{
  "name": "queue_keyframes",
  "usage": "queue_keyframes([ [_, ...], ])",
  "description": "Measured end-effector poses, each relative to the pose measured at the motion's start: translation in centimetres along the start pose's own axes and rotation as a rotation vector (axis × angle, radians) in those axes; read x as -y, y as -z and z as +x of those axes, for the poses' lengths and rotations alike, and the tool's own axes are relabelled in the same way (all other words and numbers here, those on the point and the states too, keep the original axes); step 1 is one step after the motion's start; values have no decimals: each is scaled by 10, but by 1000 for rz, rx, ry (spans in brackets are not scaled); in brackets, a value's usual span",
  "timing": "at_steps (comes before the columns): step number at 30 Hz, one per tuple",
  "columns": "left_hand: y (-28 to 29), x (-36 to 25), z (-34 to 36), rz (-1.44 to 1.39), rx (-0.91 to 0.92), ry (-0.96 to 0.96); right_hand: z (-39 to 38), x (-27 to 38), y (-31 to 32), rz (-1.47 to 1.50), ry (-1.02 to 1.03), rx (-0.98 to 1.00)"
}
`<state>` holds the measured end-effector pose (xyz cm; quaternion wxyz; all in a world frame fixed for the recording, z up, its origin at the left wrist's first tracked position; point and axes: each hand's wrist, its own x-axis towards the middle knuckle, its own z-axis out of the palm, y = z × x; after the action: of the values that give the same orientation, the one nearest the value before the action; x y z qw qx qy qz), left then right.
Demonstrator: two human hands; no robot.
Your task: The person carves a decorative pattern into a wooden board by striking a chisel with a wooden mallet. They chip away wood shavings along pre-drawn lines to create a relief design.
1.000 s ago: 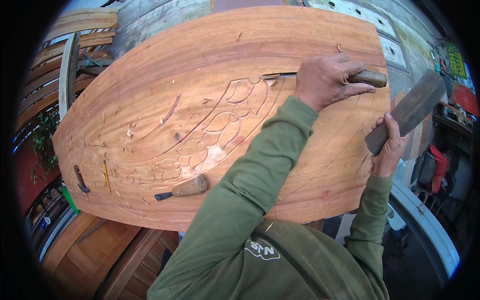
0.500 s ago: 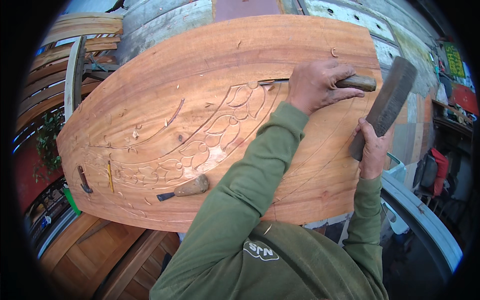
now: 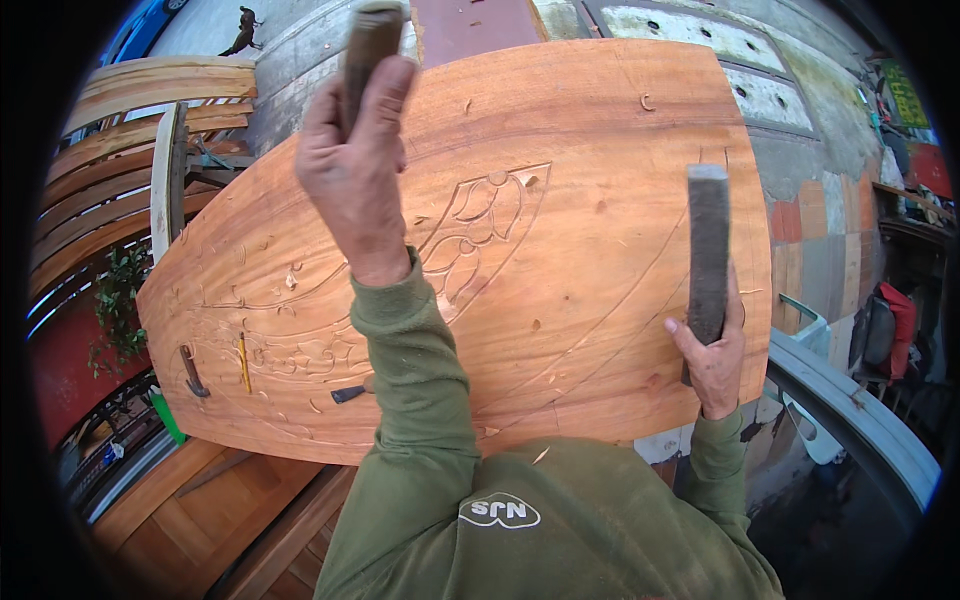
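The largest thing is the broad wooden panel (image 3: 600,260), filling the middle of the view and reaching out to 9 and 3 o'clock; it looks heavy and stiff, best held by its edges, away from the carving. Carved outlines (image 3: 480,210) run from near 12 toward 8 o'clock, partly behind the left sleeve (image 3: 415,350); their thin ridges could chip.

Toward 3 o'clock is the dark block (image 3: 708,250), long and squared, likely dense and rigid, with its far end toward 12. The right grip (image 3: 714,372) is clamped on its near part, thumb at the left, fingers at the right edge; whether the block touches the panel, I cannot tell.

At 11 o'clock the left grip (image 3: 352,190) is closed around a wooden handle (image 3: 372,50), firm and probably light, easily held mid-length. Whatever lies at its other end is hidden.

Smaller things rest on the panel: a hooked tool (image 3: 193,372) and yellow pencil (image 3: 244,362) between 8 and 9, a dark blade (image 3: 350,394) at 8, a curled shaving (image 3: 647,102) at 1.
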<state>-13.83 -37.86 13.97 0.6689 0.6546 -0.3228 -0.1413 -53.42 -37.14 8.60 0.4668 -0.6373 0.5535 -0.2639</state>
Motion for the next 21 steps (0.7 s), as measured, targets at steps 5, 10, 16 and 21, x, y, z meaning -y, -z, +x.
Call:
queue_keyframes([
  [5, 8, -12, -50, 370, 106, 155, -62, 9, -2, -506, 258, 159],
  [10, 96, -17, -73, 752, 111, 34, -111, 5, -15, -841, 450, 249],
  [16, 275, 43, -84, 1241, 14, -26, -129, 5, -21, -828, 460, 165],
  [21, 377, 88, -105, 1468, -26, -84, -141, 1, -20, -763, 438, 34],
])
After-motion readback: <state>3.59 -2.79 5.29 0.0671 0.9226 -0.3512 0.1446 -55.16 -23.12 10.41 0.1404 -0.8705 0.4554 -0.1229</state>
